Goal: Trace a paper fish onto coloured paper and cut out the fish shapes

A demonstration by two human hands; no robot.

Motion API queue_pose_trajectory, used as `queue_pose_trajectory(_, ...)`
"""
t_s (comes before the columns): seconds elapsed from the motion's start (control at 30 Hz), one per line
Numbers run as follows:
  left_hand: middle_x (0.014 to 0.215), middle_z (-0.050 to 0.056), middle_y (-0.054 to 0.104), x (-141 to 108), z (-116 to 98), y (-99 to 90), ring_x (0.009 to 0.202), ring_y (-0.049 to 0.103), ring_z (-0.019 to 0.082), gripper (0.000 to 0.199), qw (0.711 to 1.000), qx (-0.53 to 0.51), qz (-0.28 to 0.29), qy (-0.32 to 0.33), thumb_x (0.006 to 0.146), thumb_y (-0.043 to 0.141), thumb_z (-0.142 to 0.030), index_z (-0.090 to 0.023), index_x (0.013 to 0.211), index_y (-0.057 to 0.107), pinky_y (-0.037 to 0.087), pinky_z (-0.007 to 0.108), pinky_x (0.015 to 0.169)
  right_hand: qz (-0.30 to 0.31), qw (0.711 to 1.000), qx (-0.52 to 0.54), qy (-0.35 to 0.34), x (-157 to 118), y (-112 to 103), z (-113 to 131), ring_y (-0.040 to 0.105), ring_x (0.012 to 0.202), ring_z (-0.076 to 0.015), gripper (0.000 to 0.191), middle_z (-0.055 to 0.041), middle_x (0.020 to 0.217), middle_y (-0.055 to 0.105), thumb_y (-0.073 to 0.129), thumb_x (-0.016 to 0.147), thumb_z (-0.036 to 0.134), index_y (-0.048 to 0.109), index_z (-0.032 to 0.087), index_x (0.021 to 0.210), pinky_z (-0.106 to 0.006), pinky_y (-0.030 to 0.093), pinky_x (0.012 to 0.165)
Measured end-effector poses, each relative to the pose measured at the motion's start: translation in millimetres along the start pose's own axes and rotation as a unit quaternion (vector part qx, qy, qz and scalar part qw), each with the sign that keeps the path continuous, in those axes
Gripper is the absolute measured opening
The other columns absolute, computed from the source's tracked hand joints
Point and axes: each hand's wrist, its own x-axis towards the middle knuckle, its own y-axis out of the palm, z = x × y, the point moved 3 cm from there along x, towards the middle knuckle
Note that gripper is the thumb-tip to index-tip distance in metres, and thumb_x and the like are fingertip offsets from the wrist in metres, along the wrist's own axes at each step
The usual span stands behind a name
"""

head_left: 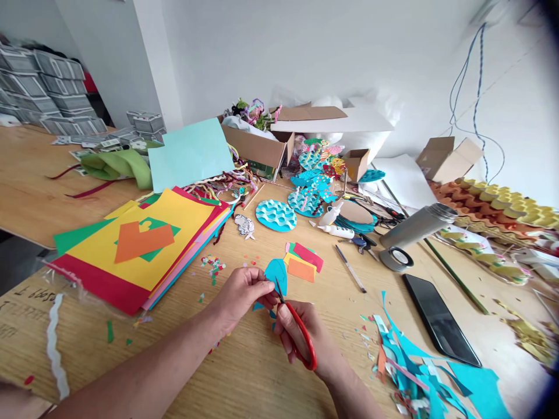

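A small blue paper piece point(276, 273) with a curved edge is pinched in the fingers of my left hand point(251, 291). Red-handled scissors point(305, 340) are in my right hand point(305, 329), their blades against the blue paper near my left fingertips. Whether the blades are parted is too small to tell. Tiny blue scraps lie under my hands. Just beyond the blue paper, small orange point(301, 270) and red point(309, 257) paper rectangles overlap on the wooden table point(262, 384).
Coloured sheets point(174, 233) are stacked on the left. Blue scraps point(419, 372) and a black phone point(441, 320) lie on the right. Farther back are a pen point(350, 268), a metal flask point(417, 227), a glue bottle point(338, 231), wavy blue ovals point(276, 215) and a cardboard box point(257, 145).
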Motion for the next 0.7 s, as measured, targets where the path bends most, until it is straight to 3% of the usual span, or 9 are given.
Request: queue_pose_trajectory(0.7, 0.060, 0.003, 0.066, -1.1, -3.9, -0.5, 0.057, 0.060, 0.013, 0.024, 1.000, 0.009, -0.007, 0.008, 0.063, 0.071, -0.035, -0.012, 0.068, 0.064, 0.048, 0.025, 0.061, 0.014, 1.000, 0.010, 0.005, 0.5, 0.7, -1.9, 0.045, 0.032, -0.0065, 0.063, 0.0040, 0.044, 0.050, 0.045, 0.074, 0.078, 0.051, 0.016, 0.067, -0.017, 0.028, 0.034)
